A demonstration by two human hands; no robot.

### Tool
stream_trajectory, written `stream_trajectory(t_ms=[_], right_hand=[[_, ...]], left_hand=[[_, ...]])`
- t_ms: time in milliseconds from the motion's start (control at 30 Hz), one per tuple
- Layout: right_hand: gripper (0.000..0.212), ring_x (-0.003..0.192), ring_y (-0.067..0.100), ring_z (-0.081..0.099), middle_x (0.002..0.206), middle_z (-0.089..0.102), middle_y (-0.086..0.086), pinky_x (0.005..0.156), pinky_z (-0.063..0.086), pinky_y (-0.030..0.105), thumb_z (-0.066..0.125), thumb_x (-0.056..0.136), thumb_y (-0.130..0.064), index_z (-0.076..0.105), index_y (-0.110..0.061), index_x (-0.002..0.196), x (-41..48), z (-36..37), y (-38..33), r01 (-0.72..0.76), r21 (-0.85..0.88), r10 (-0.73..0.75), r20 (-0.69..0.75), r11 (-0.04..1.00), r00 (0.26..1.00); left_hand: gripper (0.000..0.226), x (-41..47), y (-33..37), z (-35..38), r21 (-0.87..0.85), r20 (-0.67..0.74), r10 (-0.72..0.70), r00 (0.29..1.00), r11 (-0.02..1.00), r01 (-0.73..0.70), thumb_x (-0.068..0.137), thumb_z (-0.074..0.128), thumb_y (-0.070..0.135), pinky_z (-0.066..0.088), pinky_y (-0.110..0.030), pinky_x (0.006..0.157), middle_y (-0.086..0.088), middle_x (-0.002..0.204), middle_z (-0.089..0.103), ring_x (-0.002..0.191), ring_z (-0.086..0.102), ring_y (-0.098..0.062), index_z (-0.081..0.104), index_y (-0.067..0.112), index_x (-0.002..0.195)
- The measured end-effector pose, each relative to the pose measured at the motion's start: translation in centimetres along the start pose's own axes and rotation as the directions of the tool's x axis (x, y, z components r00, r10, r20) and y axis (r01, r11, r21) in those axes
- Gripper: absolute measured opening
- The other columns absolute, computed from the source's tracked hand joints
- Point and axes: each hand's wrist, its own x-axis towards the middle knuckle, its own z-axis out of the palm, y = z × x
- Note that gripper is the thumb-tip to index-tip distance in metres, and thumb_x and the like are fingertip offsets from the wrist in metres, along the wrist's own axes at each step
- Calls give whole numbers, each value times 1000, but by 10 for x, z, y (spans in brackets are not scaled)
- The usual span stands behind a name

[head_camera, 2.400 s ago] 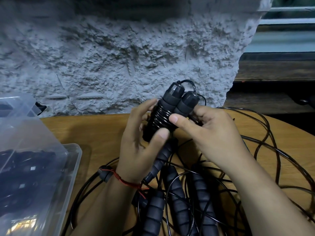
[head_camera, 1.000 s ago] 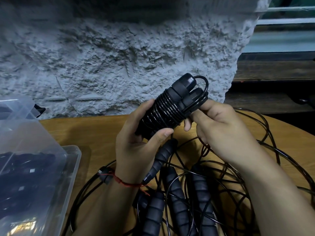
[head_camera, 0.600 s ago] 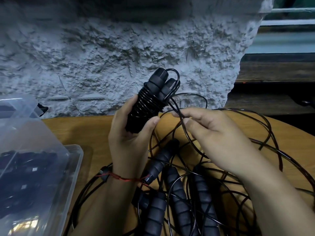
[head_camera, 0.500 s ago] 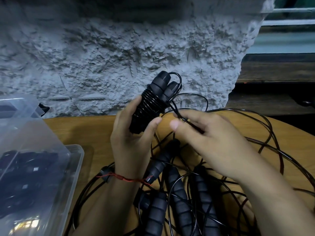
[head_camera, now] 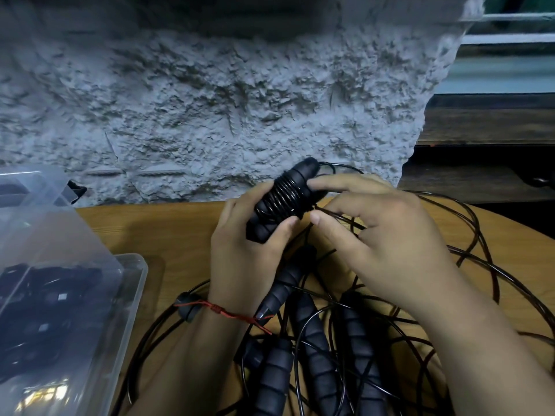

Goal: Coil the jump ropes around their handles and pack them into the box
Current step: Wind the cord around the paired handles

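I hold the paired handles [head_camera: 282,199] clear of the surface [head_camera: 168,229] so the cord [head_camera: 339,218] can wind freely. My left hand [head_camera: 243,250] is wrapped round their lower end, thumb pressing the coils so they don't slip. My right hand [head_camera: 387,235] pinches the loose cord just beside the coil, and the box [head_camera: 135,283] stands open at my left.

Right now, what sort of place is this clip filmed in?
Probably an informal home or small-workshop packing spot, not a lab: a wooden table against a rough grey wall, a window frame upper right, and a clear plastic box beside loose jump ropes.
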Motion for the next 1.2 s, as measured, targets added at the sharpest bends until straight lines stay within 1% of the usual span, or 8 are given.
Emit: stream_trajectory(t_ms=[133,333,433,500,633,833,1000,1200], right_hand=[[7,113,8,71,104,80,-16,102,53,28,79,95,-17,85,-20,93,0,1,3,-103,370,90,52,924,995],[6,108,16,74,106,80,-2,102,56,36,83,91,-14,84,-15,96,-1,-1,11,-226,568,130,205,792,970],[35,127,9,63,126,70,-10,113,43,26,89,80,-32,81,-29,114,-3,-3,21,-244,456,80,349,856,934],[34,125,9,64,123,70,-13,112,45,29,89,80,-31,80,-33,112,-3,1,24,-230,407,99,318,884,943],[13,93,18,74,104,76,-17,90,58,49,86,89,-28,79,-35,96,-4,15,30,-217,342,175,149,914,973],[37,55,9,61,108,77,-24,64,53,30,68,102,-34,63,-43,138,-9,15,35,-86,51,85,29,995,996],[48,111,5,65,129,73,-17,86,51,29,44,104,-31,56,-38,150,-11,27,36,-61,-111,65,37,992,997],[47,91,11,55,94,59,-17,84,42,40,35,96,-27,64,-26,133,-11,36,35,-87,-87,88,2,992,996]], left_hand=[[51,-2,-4,0,-79,102,14,995,997,-5,82,92,17,56,-42,98,7,120,71,116,68,-20,70,22,127],[49,-4,1,-1,-178,295,0,955,982,55,81,90,17,57,-43,98,5,119,70,115,69,-22,71,23,125],[46,-2,-2,-1,-201,343,-21,939,975,95,80,92,21,58,-47,95,2,117,71,110,72,-23,71,20,121],[46,-3,-1,-2,-179,360,-18,933,980,88,78,92,17,58,-44,94,5,113,71,107,72,-22,72,24,119],[47,-6,1,-3,-198,424,-24,905,973,118,79,93,23,57,-49,95,4,110,72,108,71,-25,68,31,119],[72,-7,8,-5,-261,501,-123,857,922,285,78,95,16,60,-50,97,-2,113,74,102,76,-22,52,28,135],[69,-9,10,-2,-266,531,-134,837,911,315,76,96,14,61,-45,95,1,111,72,98,75,-21,51,26,127],[65,-9,15,-2,-189,516,-90,852,958,216,75,96,15,54,-19,78,13,102,68,88,71,-10,51,35,118]])
